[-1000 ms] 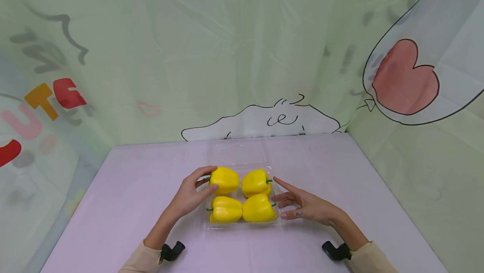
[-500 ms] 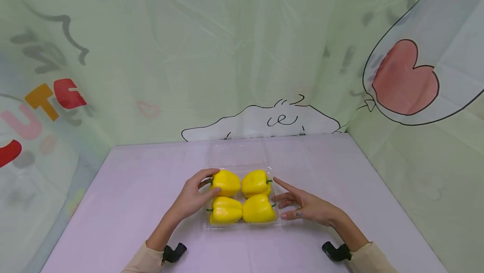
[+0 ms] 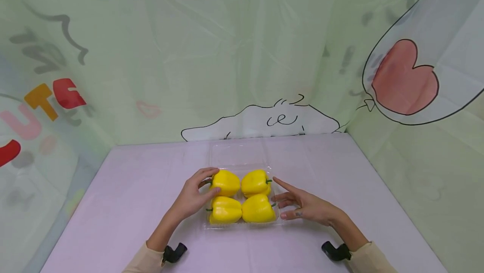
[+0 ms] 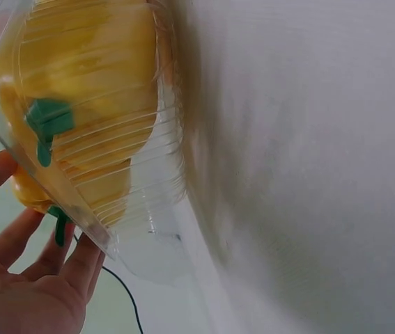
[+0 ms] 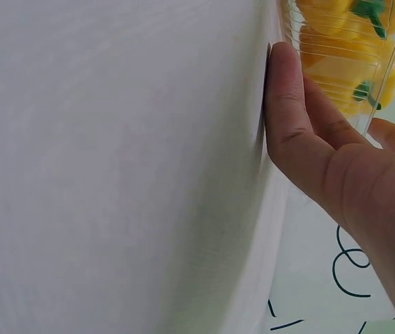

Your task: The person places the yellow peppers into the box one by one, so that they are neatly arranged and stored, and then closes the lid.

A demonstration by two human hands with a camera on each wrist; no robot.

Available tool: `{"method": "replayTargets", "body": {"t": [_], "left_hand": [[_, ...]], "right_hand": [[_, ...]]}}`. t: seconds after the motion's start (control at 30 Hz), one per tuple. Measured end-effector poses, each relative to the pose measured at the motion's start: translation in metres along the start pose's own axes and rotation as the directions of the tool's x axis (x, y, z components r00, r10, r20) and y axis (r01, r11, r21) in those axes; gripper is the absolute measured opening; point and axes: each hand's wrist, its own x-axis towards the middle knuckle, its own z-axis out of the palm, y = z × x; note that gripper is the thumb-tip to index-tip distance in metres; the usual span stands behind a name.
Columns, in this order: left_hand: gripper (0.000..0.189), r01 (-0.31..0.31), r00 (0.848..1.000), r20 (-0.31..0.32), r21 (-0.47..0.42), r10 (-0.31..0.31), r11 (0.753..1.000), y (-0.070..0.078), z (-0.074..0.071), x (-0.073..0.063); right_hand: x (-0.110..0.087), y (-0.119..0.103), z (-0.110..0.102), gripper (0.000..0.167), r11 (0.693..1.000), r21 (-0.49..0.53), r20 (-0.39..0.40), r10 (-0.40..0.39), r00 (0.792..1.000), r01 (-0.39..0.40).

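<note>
Several yellow bell peppers lie in a clear plastic clamshell box (image 3: pixel 242 226) with green stems pointing outward. My left hand (image 3: pixel 193 193) holds the back-left bell pepper (image 3: pixel 227 182) at its stem end, thumb in front and fingers behind. Beside it sit the back-right pepper (image 3: pixel 255 182), front-left pepper (image 3: pixel 226 210) and front-right pepper (image 3: pixel 259 208). My right hand (image 3: pixel 308 206) is at the box's right side, index finger extended and the other fingers close to the wall. In the right wrist view, the ribbed box wall (image 5: pixel 329 52) is beside the fingers; contact is hard to tell.
The box's transparent lid (image 3: pixel 238 154) lies folded back behind the peppers. A pale lilac tabletop (image 3: pixel 143 180) surrounds the box. Printed curtains (image 3: pixel 234 54) close off the back and both sides. Black wrist mounts (image 3: pixel 174 253) sit on both sleeves.
My left hand and the back-left pepper have shifted slightly right and toward the front, then stayed nearly still. The right hand has kept its place.
</note>
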Motion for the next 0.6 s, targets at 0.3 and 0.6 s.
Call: {"method": "replayTargets", "body": {"t": [0.3, 0.6], "left_hand": [[0.055, 0.043, 0.999, 0.011, 0.003, -0.043, 0.999, -0.0003, -0.0011, 0.0003], [0.056, 0.063, 0.998, 0.008, -0.002, -0.063, 0.998, 0.0004, -0.0005, 0.0006]], "right_hand": [[-0.0009, -0.0013, 0.0001, 0.104, 1.000, -0.003, 0.001, -0.004, 1.000, 0.004], [-0.0002, -0.0022, -0.0007, 0.104, 1.000, -0.017, 0.000, 0.000, 1.000, 0.000]]}}
